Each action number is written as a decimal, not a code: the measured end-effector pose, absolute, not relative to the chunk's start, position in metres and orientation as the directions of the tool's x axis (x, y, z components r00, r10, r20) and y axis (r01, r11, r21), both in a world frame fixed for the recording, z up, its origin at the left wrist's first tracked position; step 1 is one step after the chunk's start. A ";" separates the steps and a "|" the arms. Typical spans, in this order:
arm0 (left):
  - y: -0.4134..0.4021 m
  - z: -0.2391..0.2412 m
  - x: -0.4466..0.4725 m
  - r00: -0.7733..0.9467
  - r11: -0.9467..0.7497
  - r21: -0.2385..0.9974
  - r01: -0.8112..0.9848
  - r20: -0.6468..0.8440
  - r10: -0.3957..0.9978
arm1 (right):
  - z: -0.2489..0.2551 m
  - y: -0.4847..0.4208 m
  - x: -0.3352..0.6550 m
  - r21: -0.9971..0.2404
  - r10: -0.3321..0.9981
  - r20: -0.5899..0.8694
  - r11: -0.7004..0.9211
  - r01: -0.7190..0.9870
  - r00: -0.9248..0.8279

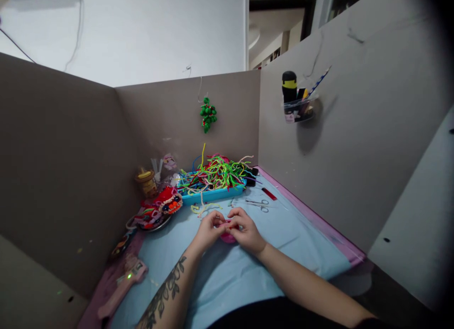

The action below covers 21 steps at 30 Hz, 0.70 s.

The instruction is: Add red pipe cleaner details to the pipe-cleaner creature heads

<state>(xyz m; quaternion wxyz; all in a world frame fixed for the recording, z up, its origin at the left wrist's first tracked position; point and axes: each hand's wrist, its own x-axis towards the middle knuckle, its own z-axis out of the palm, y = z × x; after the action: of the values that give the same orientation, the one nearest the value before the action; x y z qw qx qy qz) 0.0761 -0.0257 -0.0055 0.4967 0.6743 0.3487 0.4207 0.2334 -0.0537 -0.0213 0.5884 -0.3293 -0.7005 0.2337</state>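
Observation:
Over the middle of the blue cloth, my left hand (210, 230) and my right hand (247, 231) meet fingertip to fingertip. Between them is a small pink rounded craft piece (229, 237), partly covered by the fingers; its exact kind is too small to make out. Both hands are closed, with thumbs and forefingers pinching at its upper edge. Just beyond my hands lie loose pale yellow and pink pipe cleaners (205, 208). Scissors (261, 204) rest on the cloth to the right of them.
A blue tray (213, 194) heaped with coloured pipe cleaners stands at the back. Left are a bowl (156, 226) of finished crafts, a jar (145, 183) and a pink glue gun (124, 284). Grey panels (227, 106) enclose the table, with a clear holder (300, 112) hung right.

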 end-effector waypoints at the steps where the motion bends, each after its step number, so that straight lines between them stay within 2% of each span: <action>1: -0.026 -0.006 0.076 0.409 -0.254 0.966 0.046 0.214 0.887 | -0.021 -0.055 0.233 -0.695 0.721 0.683 0.690 0.200 -0.117; 4: -0.022 -0.007 0.071 0.395 -0.184 0.983 -0.012 0.174 0.902 | -0.022 -0.052 0.232 -0.695 0.727 0.675 0.684 0.223 -0.125; 6: -0.018 -0.008 0.068 0.332 -0.124 0.986 -0.109 0.154 0.931 | -0.027 -0.045 0.232 -0.765 0.785 0.617 0.615 0.191 -0.054; 8: -0.015 -0.007 0.066 0.247 -0.070 0.971 -0.228 0.127 0.961 | -0.033 -0.038 0.232 -0.858 0.862 0.507 0.504 0.098 0.013; 11: -0.016 -0.004 0.066 0.178 -0.036 0.940 -0.340 0.102 0.979 | -0.038 -0.031 0.228 -0.931 0.935 0.354 0.348 -0.113 -0.032; 15: -0.022 0.000 0.070 0.318 0.004 0.920 -0.391 0.131 0.939 | -0.031 -0.035 0.224 -0.908 0.950 0.288 0.231 -0.349 -0.120; 18: -0.026 0.003 0.071 0.419 0.051 0.899 -0.435 0.152 0.895 | -0.020 -0.041 0.225 -0.885 0.967 0.227 0.154 -0.439 -0.119; 21: -0.028 0.005 0.070 0.456 0.060 0.898 -0.435 0.163 0.875 | -0.015 -0.042 0.229 -0.857 0.952 0.259 0.147 -0.493 -0.166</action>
<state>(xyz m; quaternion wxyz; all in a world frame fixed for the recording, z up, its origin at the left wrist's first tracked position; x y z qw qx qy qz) 0.0701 -0.0285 0.0055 0.6934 0.4971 0.2212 0.4724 0.2289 -0.0419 -0.0151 0.5970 -0.2458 -0.4659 0.6051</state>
